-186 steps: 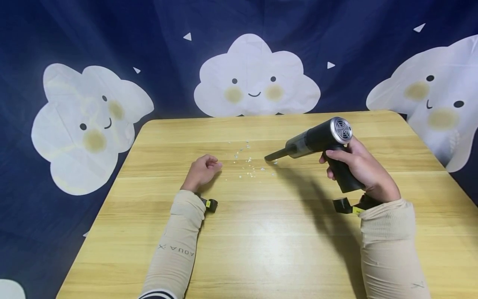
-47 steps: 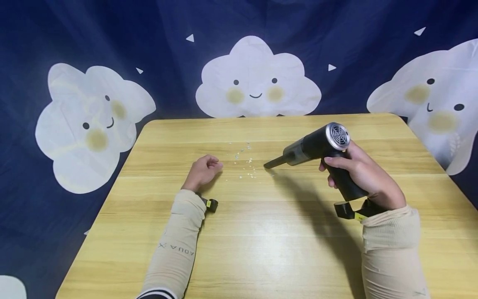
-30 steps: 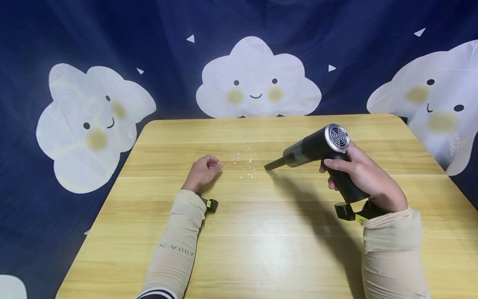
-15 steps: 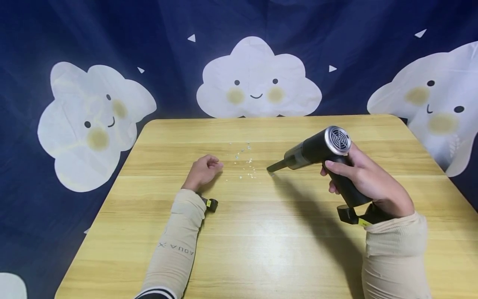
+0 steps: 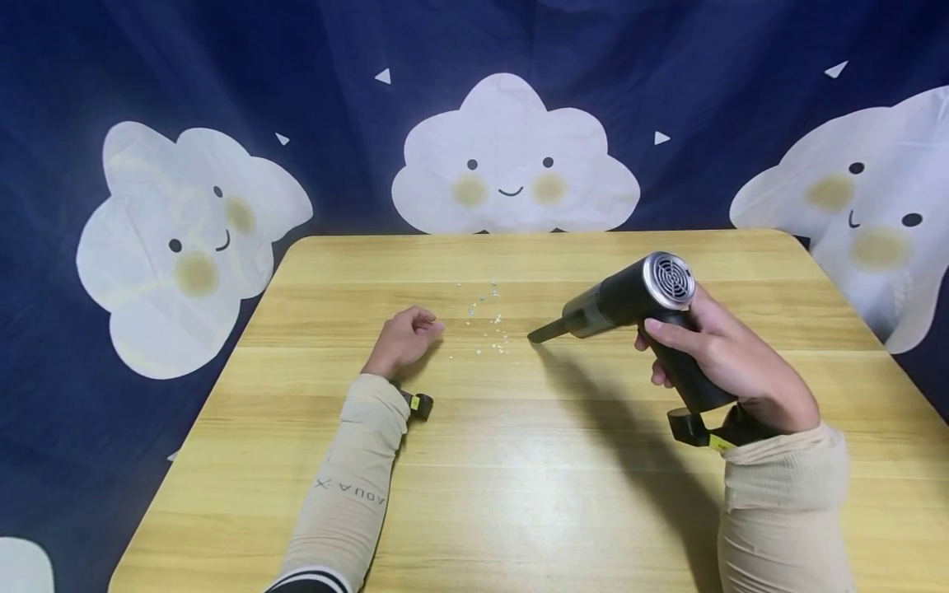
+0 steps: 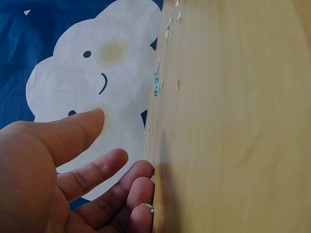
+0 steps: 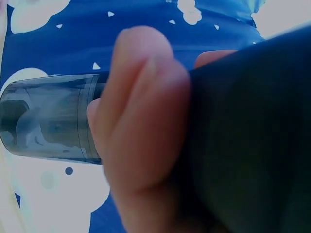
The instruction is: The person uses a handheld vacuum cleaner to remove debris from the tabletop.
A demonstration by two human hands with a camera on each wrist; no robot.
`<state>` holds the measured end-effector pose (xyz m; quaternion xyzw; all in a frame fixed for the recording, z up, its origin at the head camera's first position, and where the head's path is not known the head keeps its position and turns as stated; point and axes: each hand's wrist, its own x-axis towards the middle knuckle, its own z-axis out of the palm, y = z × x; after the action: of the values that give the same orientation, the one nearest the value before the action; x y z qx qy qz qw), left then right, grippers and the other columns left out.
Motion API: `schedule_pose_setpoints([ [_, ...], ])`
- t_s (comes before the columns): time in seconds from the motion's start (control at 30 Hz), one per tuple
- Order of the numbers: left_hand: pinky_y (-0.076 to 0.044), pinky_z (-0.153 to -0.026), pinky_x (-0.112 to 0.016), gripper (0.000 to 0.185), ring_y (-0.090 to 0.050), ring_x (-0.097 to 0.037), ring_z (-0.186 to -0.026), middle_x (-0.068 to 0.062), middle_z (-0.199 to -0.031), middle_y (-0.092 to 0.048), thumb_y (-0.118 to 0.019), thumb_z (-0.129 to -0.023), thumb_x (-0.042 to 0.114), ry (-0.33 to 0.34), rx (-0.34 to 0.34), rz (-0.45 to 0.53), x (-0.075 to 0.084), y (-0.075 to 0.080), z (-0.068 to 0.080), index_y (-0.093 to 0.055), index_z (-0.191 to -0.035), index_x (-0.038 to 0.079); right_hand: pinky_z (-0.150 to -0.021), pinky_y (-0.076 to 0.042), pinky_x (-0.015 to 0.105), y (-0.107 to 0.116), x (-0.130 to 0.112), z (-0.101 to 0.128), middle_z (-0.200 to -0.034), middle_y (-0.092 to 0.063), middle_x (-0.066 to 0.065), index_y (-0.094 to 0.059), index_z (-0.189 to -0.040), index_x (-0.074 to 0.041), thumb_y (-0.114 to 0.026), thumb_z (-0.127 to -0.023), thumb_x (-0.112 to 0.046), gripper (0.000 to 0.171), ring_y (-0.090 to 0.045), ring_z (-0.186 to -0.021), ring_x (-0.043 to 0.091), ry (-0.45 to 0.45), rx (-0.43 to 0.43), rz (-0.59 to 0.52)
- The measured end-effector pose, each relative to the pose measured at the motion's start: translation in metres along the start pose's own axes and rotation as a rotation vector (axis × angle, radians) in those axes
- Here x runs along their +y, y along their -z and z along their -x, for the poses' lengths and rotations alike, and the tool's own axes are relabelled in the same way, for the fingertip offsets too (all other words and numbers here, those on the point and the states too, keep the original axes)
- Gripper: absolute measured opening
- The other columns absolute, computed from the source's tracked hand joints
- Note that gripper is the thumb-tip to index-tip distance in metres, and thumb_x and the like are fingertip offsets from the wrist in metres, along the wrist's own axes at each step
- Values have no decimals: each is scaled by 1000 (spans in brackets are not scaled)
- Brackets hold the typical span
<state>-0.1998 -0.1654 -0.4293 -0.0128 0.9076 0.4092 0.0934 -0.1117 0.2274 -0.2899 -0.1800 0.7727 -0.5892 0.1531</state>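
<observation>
The right grip [image 5: 734,352] clasps the vacuum [image 5: 624,293]; scraps [image 5: 497,319] lie between it and the left grip [image 5: 401,341] (relaxed, loosely curled).

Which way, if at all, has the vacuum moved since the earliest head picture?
Yes: in the head view, the vacuum has shifted down the picture, away from the table's far edge.

Light wood-grain table [image 5: 489,478], rounded far corners. Navy backdrop [image 5: 334,99] past its far edge and down both sides, printed with yellow-cheeked smiling clouds: far middle cloud [image 5: 511,132] upright, left cloud [image 5: 148,206] and right cloud [image 5: 801,198] tilted. Small white triangles [image 5: 383,77] between, partial white shape [image 5: 22,568] near left.
</observation>
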Motion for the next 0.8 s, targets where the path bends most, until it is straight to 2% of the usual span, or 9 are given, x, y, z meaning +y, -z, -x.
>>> schedule_pose_setpoints([
  [0.3,-44,-96,-40,39,-55,-26,-108,-9,-116,-61,-59,-97,35,-5,0,-6,0,1,0,-58,-123,6,-55,-54,41,-1,2,-2,-93,-52,22,-36,-136,-18,-46,-103,-14,35,-57,-58,38,6,-23,-19],
  [0.53,-44,-96,-40,39,-55,-26,-108,-9,-116,-61,-58,-97,35,-12,-1,-12,-1,0,-1,-58,-123,6,-54,-54,42,-5,1,-2,-93,-50,30,-35,-136,-16,-46,-103,-13,34,-57,-56,38,32,-41,-20],
  [0.8,-44,-96,-40,40,-55,-26,-108,-9,-116,-61,-58,-97,36,-13,-2,-11,-1,0,-1,-58,-124,6,-54,-54,42,-7,-1,-2,-94,-49,30,-34,-136,-16,-45,-104,-13,34,-56,-56,38,23,-52,-29],
])
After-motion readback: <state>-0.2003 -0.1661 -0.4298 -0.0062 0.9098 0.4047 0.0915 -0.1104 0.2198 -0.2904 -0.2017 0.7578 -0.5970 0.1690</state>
